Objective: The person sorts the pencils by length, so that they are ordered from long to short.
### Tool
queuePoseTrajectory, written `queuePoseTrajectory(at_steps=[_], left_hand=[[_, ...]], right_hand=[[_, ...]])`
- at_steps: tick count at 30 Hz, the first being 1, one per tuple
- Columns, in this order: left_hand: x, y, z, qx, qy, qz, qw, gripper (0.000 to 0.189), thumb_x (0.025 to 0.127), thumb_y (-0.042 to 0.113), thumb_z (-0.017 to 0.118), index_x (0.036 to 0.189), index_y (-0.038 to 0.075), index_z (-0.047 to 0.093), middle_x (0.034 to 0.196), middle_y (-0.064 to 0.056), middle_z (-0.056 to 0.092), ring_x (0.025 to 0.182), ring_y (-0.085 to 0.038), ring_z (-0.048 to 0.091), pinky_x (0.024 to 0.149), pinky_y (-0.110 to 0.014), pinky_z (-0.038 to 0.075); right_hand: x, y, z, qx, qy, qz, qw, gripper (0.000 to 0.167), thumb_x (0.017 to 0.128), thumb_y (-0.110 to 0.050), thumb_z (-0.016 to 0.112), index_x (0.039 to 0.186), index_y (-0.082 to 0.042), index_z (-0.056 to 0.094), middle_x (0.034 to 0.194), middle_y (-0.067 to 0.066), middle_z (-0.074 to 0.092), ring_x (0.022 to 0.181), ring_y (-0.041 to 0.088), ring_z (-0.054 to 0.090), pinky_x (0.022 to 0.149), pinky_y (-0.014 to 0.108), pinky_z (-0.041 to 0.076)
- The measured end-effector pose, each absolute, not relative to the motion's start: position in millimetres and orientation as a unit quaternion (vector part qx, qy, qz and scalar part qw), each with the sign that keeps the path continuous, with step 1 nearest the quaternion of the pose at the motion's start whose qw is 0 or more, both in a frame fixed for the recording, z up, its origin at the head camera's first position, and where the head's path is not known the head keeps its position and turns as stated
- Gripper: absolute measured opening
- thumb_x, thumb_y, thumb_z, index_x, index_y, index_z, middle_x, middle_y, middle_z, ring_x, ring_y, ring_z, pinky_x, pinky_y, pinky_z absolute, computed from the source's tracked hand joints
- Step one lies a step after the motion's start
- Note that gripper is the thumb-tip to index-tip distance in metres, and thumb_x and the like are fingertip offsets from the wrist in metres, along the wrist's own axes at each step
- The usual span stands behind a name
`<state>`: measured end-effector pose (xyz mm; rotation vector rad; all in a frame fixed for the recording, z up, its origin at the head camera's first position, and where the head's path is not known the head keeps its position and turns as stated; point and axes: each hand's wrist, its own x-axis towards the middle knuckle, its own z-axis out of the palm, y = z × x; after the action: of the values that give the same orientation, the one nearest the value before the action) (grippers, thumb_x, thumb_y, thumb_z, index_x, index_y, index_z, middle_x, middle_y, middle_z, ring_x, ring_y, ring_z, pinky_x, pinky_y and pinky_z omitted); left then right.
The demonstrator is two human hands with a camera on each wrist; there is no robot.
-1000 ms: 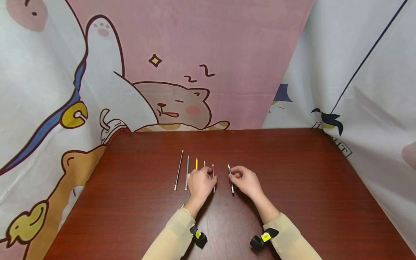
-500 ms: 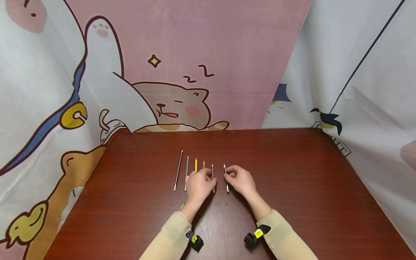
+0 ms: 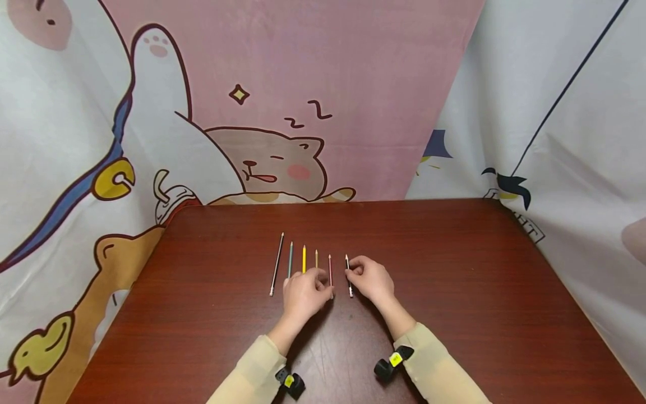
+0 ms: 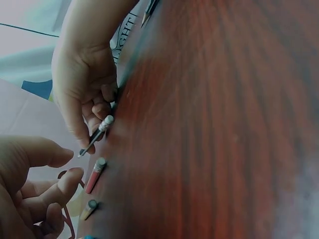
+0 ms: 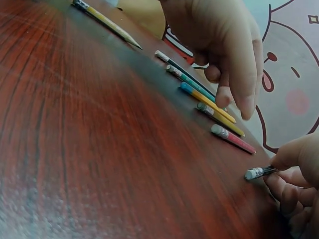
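Observation:
My right hand [image 3: 372, 279] pinches a black pencil [image 3: 349, 280] with a white eraser end, thumb and fingertips on its shaft, at the right end of a row of pencils. Left of it lies a red pencil [image 3: 330, 269], its eraser end facing me. My left hand [image 3: 305, 294] hovers over the row beside the red pencil; in the left wrist view its thumb and fingers are apart with nothing between them. Partly behind this hand are a gold pencil [image 3: 317, 258], a yellow pencil [image 3: 304, 259] and a teal pencil [image 3: 290, 261]. Another dark pencil [image 3: 276, 265] lies farthest left.
The row lies on a brown wooden table [image 3: 454, 241], tips pointing away. A yellowish pencil [image 5: 107, 22] shows apart from the row in the right wrist view, and a dark pencil tip [image 4: 145, 19] in the left wrist view. A cartoon-printed cloth [image 3: 378, 101] hangs behind.
My right hand has slid the black pencil leftward, closer to the red one, and straightened it. My left hand has drawn slightly back toward me and to the left, uncovering more of the pencils.

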<state>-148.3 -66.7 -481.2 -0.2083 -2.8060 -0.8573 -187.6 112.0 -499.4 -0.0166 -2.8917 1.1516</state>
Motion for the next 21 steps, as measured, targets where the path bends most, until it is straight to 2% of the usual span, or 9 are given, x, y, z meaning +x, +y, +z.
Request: queuePoseTrajectory(at_steps=[10, 21], left_hand=[[-132, -78, -483, -0.089, -0.941, -0.313, 0.095, 0.027, 0.077, 0.024, 0.079, 0.101, 0.012, 0.073, 0.063, 0.019, 0.060, 0.071, -0.014, 0.057, 0.073, -0.038, 0.037], [-118, -92, -479, -0.089, -0.929, -0.344, 0.104, 0.032, 0.077, 0.023, 0.081, 0.105, 0.009, 0.072, 0.064, 0.019, 0.063, 0.079, -0.019, 0.061, 0.079, -0.046, 0.039]], right_hand=[[-189, 108, -504, 0.004, -0.947, 0.320, 0.026, 0.023, 0.081, -0.031, 0.078, 0.101, -0.020, 0.072, 0.071, -0.014, 0.064, 0.065, 0.008, 0.061, 0.056, 0.034, 0.044], [-188, 108, -501, 0.006, -0.948, 0.318, 0.027, 0.024, 0.082, -0.032, 0.078, 0.101, -0.019, 0.073, 0.071, -0.013, 0.064, 0.066, 0.010, 0.062, 0.055, 0.035, 0.045]])
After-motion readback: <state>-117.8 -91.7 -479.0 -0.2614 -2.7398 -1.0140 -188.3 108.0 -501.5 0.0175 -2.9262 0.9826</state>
